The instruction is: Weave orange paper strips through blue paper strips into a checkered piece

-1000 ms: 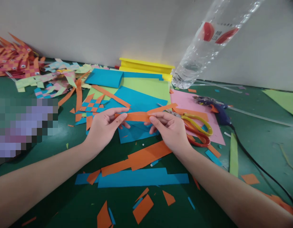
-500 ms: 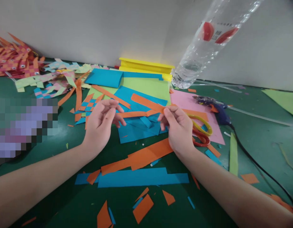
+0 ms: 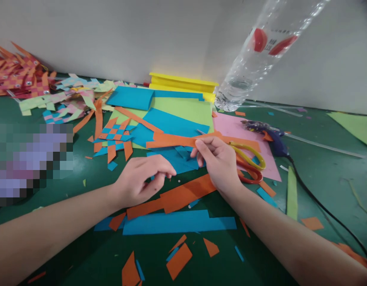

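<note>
My right hand [image 3: 217, 159] pinches orange paper strips [image 3: 174, 140] between thumb and fingers. The strips overlap and stick out to the left over blue paper sheets [image 3: 177, 119]. Lower and to the left, my left hand [image 3: 144, 178] is apart from them, its fingers curled in against the thumb; nothing shows in it. Below it lies a larger orange paper piece [image 3: 188, 193], with a long blue strip [image 3: 180, 223] nearer me. Scissors [image 3: 255, 176] with yellow and red handles lie just right of my right hand. A woven orange and blue paper fish [image 3: 114, 133] rests left of the strips.
A clear plastic bottle [image 3: 249, 71] stands at the back right. A blue glue gun [image 3: 275, 143] with a black cord lies on pink paper [image 3: 231, 123]. Finished woven pieces [image 3: 22, 77] are heaped at the back left. A blurred-out object [image 3: 31, 163] is at left; scraps litter the green table.
My left hand has moved down and right, away from the strip, and its fingers have curled in. My right hand has shifted slightly left and down with the strips, now brought together.
</note>
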Demonstrator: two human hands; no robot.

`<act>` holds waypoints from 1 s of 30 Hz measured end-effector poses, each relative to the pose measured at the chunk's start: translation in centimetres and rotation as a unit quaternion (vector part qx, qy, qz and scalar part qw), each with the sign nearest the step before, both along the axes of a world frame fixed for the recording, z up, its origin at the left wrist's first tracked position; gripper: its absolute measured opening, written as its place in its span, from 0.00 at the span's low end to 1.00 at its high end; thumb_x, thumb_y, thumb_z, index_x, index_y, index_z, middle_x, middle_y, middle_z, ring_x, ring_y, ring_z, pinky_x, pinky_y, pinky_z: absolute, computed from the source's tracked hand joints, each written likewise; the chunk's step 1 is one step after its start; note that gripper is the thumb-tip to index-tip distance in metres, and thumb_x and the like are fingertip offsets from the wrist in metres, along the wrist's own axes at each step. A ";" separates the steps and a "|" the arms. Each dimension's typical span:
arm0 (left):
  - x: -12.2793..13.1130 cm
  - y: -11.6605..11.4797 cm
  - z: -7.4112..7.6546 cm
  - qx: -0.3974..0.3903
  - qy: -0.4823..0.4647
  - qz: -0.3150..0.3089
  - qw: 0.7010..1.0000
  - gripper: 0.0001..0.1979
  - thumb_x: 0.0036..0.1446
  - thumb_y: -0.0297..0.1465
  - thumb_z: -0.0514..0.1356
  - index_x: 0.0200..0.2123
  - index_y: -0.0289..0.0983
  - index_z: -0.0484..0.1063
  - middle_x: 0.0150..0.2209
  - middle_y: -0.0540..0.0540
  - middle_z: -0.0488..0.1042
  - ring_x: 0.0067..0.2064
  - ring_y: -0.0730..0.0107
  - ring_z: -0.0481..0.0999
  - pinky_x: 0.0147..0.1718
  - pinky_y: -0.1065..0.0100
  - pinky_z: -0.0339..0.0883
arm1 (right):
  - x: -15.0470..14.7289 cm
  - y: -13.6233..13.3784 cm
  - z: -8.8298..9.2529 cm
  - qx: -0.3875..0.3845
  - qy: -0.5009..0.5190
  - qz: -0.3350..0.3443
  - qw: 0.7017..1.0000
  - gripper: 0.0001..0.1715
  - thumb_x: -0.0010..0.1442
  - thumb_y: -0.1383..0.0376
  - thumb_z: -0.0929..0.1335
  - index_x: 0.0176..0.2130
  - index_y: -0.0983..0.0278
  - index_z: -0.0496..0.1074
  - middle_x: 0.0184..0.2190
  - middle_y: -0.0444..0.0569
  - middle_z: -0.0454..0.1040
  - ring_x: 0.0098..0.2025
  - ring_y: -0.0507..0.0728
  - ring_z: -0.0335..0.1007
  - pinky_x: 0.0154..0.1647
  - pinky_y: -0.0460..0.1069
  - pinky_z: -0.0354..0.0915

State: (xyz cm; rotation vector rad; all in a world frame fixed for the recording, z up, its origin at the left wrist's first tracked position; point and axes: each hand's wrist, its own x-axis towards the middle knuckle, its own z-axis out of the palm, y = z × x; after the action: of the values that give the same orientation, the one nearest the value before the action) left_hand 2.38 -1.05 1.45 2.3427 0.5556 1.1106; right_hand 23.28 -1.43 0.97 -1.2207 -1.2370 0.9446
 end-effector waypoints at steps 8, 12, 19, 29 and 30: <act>-0.1 -0.1 -0.3 0.076 0.054 -0.025 0.995 0.13 0.58 0.20 0.50 0.38 0.40 0.70 0.33 0.46 0.80 0.33 0.71 0.79 0.31 0.72 0.72 | -0.4 -0.6 0.6 -0.036 -0.074 0.058 0.995 0.12 0.58 0.59 0.70 0.30 0.63 0.68 0.19 0.42 0.74 0.17 0.47 0.63 0.19 0.44 0.61; -0.1 -0.1 -0.3 0.091 0.059 -0.028 0.994 0.13 0.58 0.21 0.49 0.38 0.41 0.70 0.33 0.48 0.80 0.33 0.72 0.79 0.31 0.73 0.72 | -0.7 -0.8 0.6 -0.031 -0.078 0.068 0.994 0.15 0.55 0.57 0.73 0.26 0.62 0.67 0.15 0.40 0.70 0.17 0.48 0.64 0.21 0.45 0.62; 0.1 -0.5 -0.3 0.174 0.108 -0.033 0.978 0.10 0.57 0.23 0.55 0.42 0.39 0.68 0.29 0.50 0.78 0.28 0.71 0.76 0.26 0.71 0.67 | -0.5 -0.7 0.4 -0.033 -0.080 0.088 0.992 0.17 0.57 0.55 0.71 0.25 0.62 0.68 0.15 0.39 0.69 0.17 0.47 0.62 0.20 0.45 0.59; 0.4 -0.1 -0.6 0.129 0.175 -0.010 0.976 0.12 0.65 0.32 0.50 0.38 0.38 0.72 0.32 0.46 0.78 0.33 0.67 0.76 0.34 0.66 0.67 | -0.2 -0.4 0.4 -0.042 -0.091 0.064 0.993 0.25 0.60 0.50 0.67 0.21 0.62 0.64 0.12 0.38 0.63 0.15 0.46 0.57 0.19 0.44 0.56; 0.3 0.0 -0.6 0.109 0.161 -0.001 0.981 0.13 0.66 0.32 0.49 0.38 0.38 0.72 0.33 0.46 0.78 0.34 0.67 0.76 0.35 0.66 0.66 | -0.2 -0.3 0.4 -0.044 -0.083 0.056 0.994 0.25 0.62 0.49 0.66 0.21 0.62 0.64 0.11 0.39 0.63 0.14 0.46 0.56 0.19 0.44 0.56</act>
State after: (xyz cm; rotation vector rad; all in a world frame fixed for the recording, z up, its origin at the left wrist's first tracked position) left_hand 2.70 -1.03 0.89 2.7378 0.5672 0.8305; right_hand 23.09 -1.75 1.38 -1.3319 -1.4203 1.0029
